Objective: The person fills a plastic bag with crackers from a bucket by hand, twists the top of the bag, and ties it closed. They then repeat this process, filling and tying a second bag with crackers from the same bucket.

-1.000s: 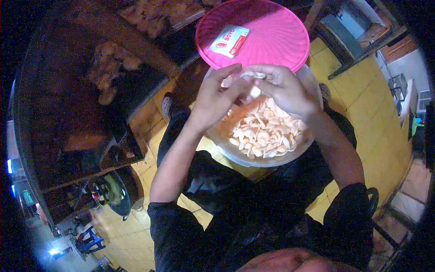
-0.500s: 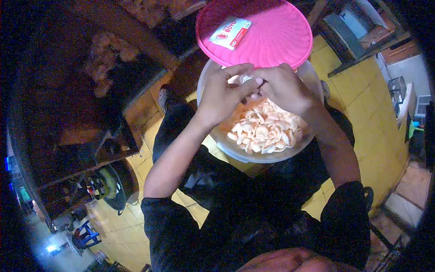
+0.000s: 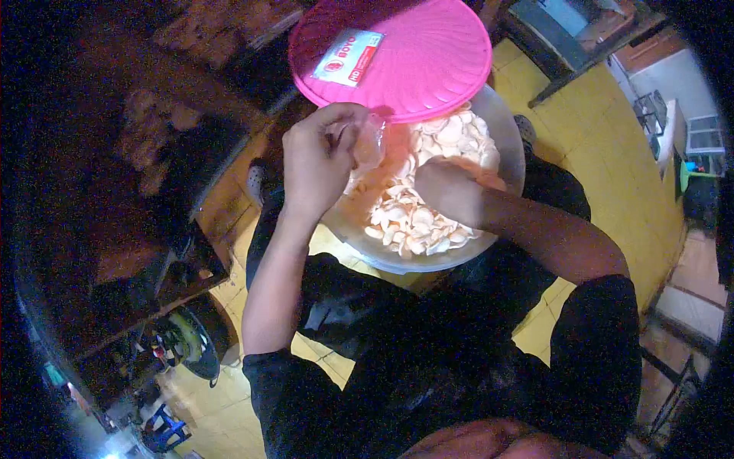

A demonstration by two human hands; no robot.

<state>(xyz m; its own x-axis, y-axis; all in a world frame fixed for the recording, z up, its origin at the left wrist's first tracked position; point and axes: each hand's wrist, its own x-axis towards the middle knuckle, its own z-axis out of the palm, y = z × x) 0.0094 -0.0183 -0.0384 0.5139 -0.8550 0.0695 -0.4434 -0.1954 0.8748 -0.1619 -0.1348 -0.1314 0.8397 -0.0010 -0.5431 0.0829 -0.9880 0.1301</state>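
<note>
A large translucent tub (image 3: 359, 245) full of pale, curled chips (image 3: 420, 222) stands between my legs. Over its far side lies a pink ribbed lid (image 3: 428, 53), with a white and red packet (image 3: 348, 57) marked BOYO on it. My left hand (image 3: 321, 153) is closed on a small clear plastic bag (image 3: 372, 141) above the left part of the tub. Down among the chips is my right hand (image 3: 451, 187); its fingers are blurred and partly hidden, so what they hold cannot be made out.
Dark wooden furniture (image 3: 115, 268) fills the left side. A wooden-framed piece (image 3: 566, 46) stands at the upper right on the yellow tiled floor (image 3: 612, 176). A blue stool (image 3: 168, 428) is at the lower left.
My hands were together near the lid's edge; now they are apart. The left has moved left with the clear bag, and the right has gone down to the chips. The whole view has shifted slightly.
</note>
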